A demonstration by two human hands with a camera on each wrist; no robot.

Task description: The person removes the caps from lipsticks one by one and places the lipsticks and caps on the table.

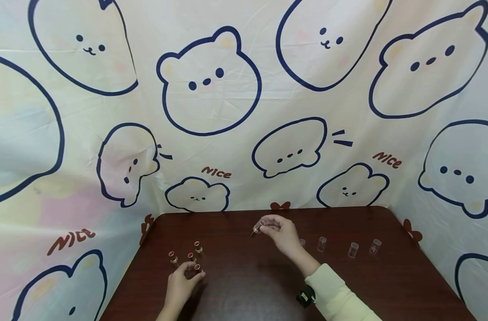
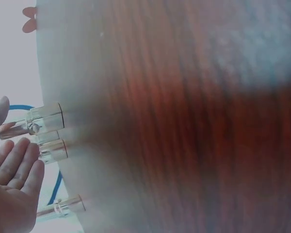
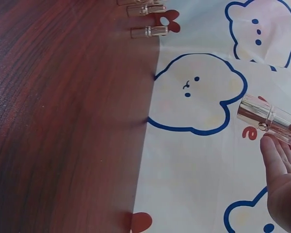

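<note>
My right hand (image 1: 282, 234), raised over the far middle of the table, grips a lipstick tube (image 1: 257, 228). In the right wrist view this tube (image 3: 254, 111) shows a shiny gold base and a clear part between thumb and fingers. My left hand (image 1: 179, 283) is low at the left, thumb and fingers around the upper end of a dark-red-tipped gold lipstick (image 1: 197, 268). The left wrist view shows that lipstick's wide base (image 2: 47, 116) pointing toward the tabletop. Other uncapped lipsticks stand close by, one at far left (image 1: 172, 257), one behind (image 1: 198, 246) and one beside the fingers (image 1: 191, 257).
Several clear caps stand in a loose row at the right, among them one cap (image 1: 322, 244), another (image 1: 353, 250) and the rightmost cap (image 1: 375, 246). The dark brown table (image 1: 244, 276) meets a cloth backdrop (image 1: 244, 107) printed with cartoon bears along its far edge and sides.
</note>
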